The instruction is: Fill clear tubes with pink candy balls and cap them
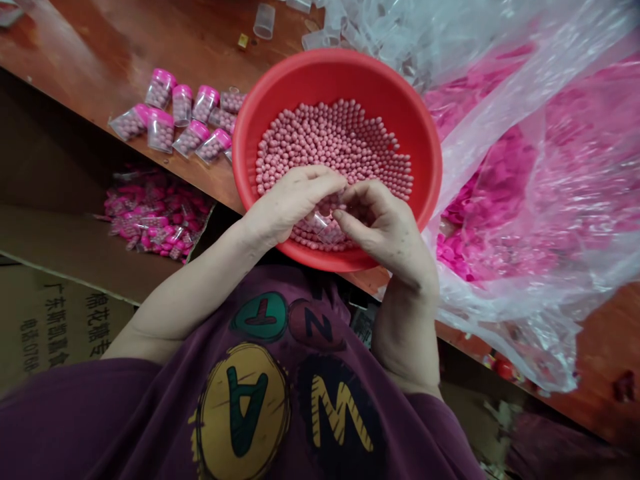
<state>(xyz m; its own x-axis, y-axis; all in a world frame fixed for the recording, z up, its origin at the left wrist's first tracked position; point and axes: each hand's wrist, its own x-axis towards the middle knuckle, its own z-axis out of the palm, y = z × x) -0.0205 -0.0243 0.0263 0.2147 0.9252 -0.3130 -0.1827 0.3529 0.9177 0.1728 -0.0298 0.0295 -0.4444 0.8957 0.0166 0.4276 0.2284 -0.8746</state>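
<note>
A red plastic bowl [280, 107] full of small pink candy balls [335, 137] sits on the wooden table's near edge. Both my hands are inside it at the near rim. My left hand [290, 203] has its fingers curled round a small clear vial [324, 223] that lies among the balls. My right hand [383, 223] is closed, with fingertips pinched right at the vial's mouth. What the right fingers hold is too small to see.
Several filled vials with pink caps [183, 120] lie left of the bowl. A clear plastic bag of pink caps [525, 180] spreads on the right. Empty clear vials [264, 20] lie at the back. A cardboard box [155, 213] below the table holds more filled vials.
</note>
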